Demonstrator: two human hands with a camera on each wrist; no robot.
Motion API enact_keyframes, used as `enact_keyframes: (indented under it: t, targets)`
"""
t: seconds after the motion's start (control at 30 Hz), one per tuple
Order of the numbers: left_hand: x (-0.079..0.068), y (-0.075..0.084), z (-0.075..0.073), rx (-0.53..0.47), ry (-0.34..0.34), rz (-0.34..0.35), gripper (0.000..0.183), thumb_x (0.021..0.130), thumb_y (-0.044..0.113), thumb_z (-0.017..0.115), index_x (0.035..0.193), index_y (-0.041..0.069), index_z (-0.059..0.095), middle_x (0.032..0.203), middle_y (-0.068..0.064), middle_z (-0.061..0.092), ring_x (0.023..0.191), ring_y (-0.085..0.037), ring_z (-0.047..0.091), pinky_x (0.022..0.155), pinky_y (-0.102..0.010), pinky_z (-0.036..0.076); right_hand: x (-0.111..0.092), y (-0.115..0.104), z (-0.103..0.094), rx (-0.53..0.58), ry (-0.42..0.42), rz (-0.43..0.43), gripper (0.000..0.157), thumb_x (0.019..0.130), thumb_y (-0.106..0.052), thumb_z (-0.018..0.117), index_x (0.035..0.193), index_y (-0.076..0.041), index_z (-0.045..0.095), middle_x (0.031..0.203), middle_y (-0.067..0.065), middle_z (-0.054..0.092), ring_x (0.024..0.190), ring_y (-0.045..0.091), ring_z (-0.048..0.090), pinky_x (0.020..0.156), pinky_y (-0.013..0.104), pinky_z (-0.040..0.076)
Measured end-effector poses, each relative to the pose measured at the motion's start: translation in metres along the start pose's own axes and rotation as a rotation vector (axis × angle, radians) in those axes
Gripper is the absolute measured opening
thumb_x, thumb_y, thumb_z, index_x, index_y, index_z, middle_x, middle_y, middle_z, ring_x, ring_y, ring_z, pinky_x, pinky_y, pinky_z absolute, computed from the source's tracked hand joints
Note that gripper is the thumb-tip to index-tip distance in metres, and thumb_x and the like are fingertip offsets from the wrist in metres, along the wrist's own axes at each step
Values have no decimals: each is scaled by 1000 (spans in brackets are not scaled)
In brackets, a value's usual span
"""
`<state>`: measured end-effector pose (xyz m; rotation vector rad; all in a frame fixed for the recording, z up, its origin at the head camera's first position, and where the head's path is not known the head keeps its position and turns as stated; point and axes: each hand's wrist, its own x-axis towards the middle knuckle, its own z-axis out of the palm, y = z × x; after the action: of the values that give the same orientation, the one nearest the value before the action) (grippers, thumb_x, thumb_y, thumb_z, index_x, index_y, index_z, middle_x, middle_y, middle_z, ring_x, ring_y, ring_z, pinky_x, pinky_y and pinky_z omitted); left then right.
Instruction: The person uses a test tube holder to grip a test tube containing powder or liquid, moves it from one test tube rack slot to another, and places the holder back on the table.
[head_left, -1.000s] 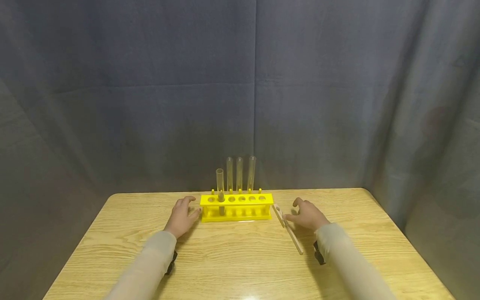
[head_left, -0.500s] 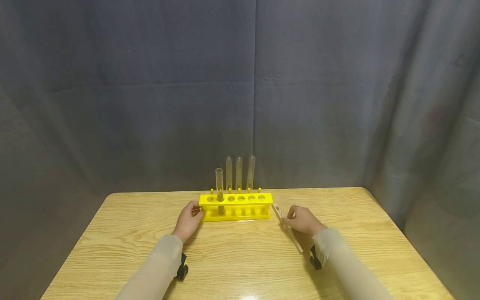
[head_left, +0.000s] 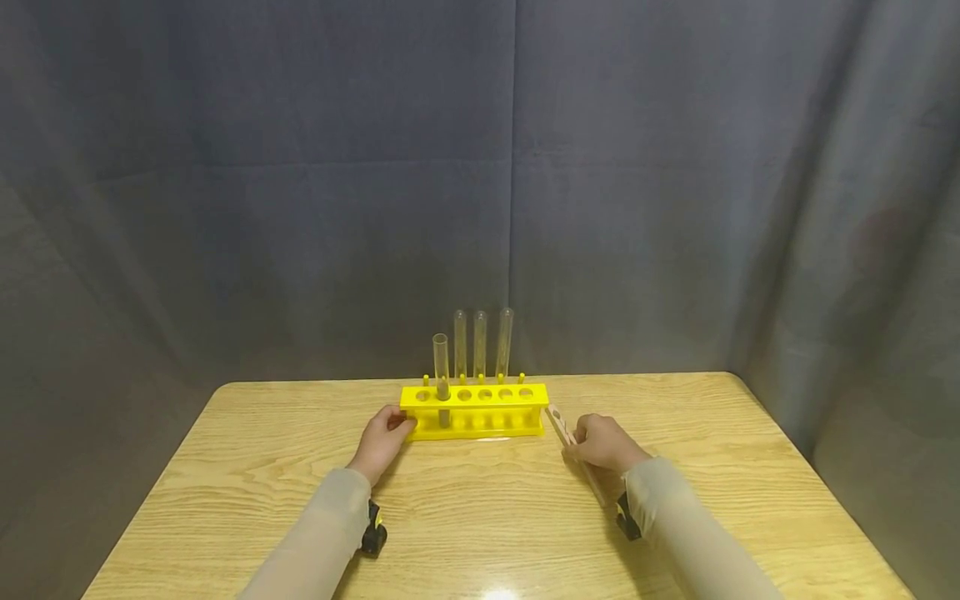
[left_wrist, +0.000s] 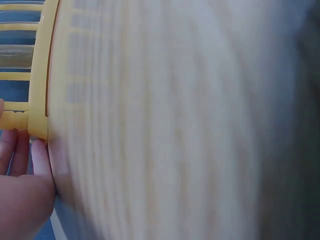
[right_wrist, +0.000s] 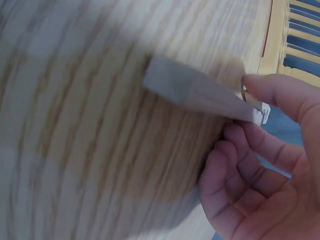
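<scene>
A yellow test tube rack (head_left: 480,406) stands on the table. My left hand (head_left: 378,442) grips its left end, the thumb in front; in the left wrist view the fingertips close on the rack's end (left_wrist: 39,117). One glass test tube (head_left: 441,358) stands upright in a hole near the left, with something dark in its lower part. To the right of the rack, my right hand (head_left: 606,444) pinches a wooden test tube clamp (head_left: 559,423). The right wrist view shows the clamp's handle (right_wrist: 200,92) between thumb and forefinger, its wide end slanting toward the camera.
Behind the rack's row of holes, three test tubes (head_left: 480,342) sit upside down on the yellow pegs. The wooden table (head_left: 480,508) ends at a grey curtain (head_left: 300,250), which hangs at the back and both sides.
My left hand has moved right and taken hold of the rack's left end. My right fingers have closed from a loose spread onto the wooden clamp, which stays beside the rack.
</scene>
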<state>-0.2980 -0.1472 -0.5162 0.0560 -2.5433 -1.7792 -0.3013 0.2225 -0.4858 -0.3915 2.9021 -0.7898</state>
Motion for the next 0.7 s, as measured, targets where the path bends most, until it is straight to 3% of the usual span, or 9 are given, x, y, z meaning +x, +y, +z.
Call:
enact_keyframes:
  t: [0.2, 0.53, 0.7]
  targets:
    - [2, -1, 3, 17, 2, -12, 28, 102, 14, 58, 122, -6, 59, 130, -24, 58, 122, -38, 55, 106, -52, 44, -1, 2, 2, 7, 23, -1, 20, 82, -14, 76, 77, -4, 60, 73, 3, 59, 68, 20, 53, 61, 31, 47]
    - [1, -1, 3, 34, 12, -13, 26, 103, 15, 58, 120, -5, 59, 125, -22, 59, 116, -35, 56, 102, -52, 44, -8, -2, -2, 61, 25, 64, 16, 85, -14, 71, 83, -1, 62, 80, 7, 61, 72, 21, 55, 63, 33, 50]
    - [1, 1, 3, 48, 14, -12, 26, 103, 15, 58, 119, -5, 59, 126, -22, 59, 117, -36, 56, 103, -52, 44, -11, -3, -5, 130, 12, 54, 20, 86, -13, 69, 92, 2, 58, 88, 16, 64, 75, 23, 57, 64, 31, 50]
